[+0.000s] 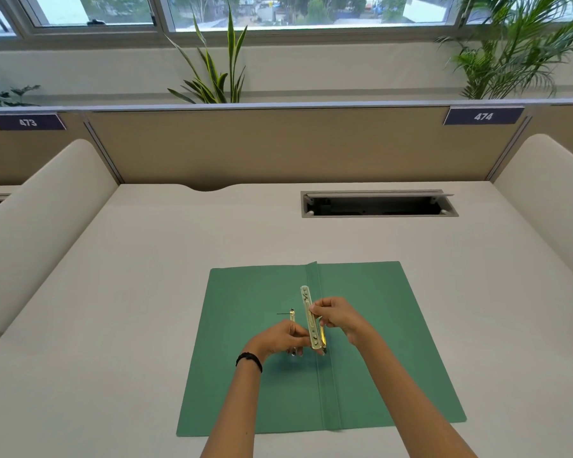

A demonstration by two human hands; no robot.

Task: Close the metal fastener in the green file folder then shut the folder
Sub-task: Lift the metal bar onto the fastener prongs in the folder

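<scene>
The green file folder point(377, 342) lies open and flat on the white desk, its spine fold running from front to back through the middle. My right hand point(338, 317) pinches the long brass fastener bar point(308, 309) and holds it lifted and slanted over the fold. My left hand point(283, 338) grips an upright brass prong point(292, 315) that stands on the folder's left leaf, just left of the bar. The bar's near end sits between my two hands. A black band is on my left wrist.
A white desk point(146, 309) with curved side dividers point(40, 209) holds the folder. An open cable tray slot point(377, 204) is set into the desk at the back right. A tan partition point(278, 143) closes the far edge, with plants behind it.
</scene>
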